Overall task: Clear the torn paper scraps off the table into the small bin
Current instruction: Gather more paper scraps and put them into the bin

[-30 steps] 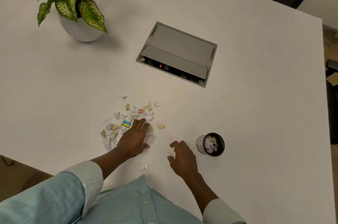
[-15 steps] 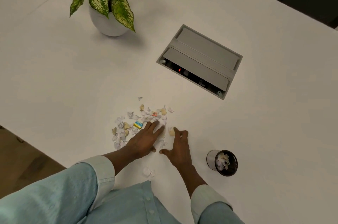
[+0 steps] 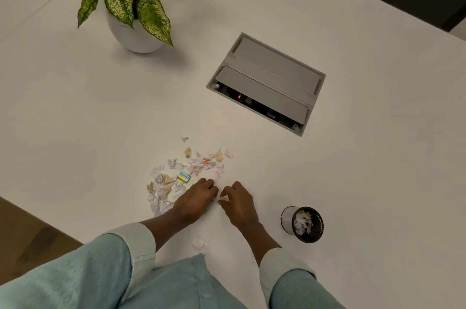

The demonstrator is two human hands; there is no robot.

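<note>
A scatter of torn paper scraps [image 3: 174,177], white, tan and a few coloured, lies on the white table [image 3: 75,112]. My left hand [image 3: 195,201] rests curled at the scatter's near right edge, fingertips on scraps. Beside it, my right hand [image 3: 238,204] is closed on a small wad of white scraps between thumb and fingers. The small black mesh bin [image 3: 303,224] stands to the right of my right hand and holds several scraps. One loose scrap [image 3: 199,243] lies close to my body.
A potted plant [image 3: 133,18] in a white pot stands at the far left. A grey recessed power box [image 3: 267,82] with a red light sits in the table's middle. The table's near left edge runs past the scraps, with floor below.
My right hand came left from beside the bin to the scraps and closed on a small wad. My left hand's fingers curled in. The camera view shifted left.
</note>
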